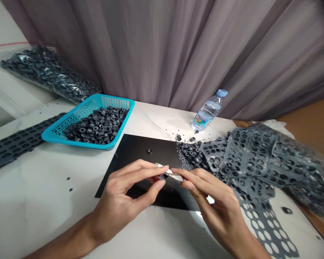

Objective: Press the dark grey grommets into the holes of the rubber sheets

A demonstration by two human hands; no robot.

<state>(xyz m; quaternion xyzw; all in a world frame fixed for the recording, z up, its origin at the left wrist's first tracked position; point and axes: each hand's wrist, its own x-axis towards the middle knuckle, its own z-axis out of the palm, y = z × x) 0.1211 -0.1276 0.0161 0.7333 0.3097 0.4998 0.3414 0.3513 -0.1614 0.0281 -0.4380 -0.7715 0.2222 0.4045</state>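
Note:
My left hand (129,190) is closed, pinching a small dark grey rubber ring (164,176) between thumb and fingers. Opposite it, my right hand (213,198) grips a thin whitish, shiny tool (176,175), whose kind I cannot make out. The tool's tip meets the ring, and most of its length is hidden by fingers. Both hands are above a black mat (140,147) on the white table. Beyond the fingertips, a single loose ring (150,151) lies on the mat.
A blue basket (88,145) of grey rings stands at left, before a bag of rings (51,75). Punched rubber sheets (245,151) and a pile of rings and discs (191,154) lie at right. A water bottle (207,111) stands behind. Another punched strip (18,138) lies far left.

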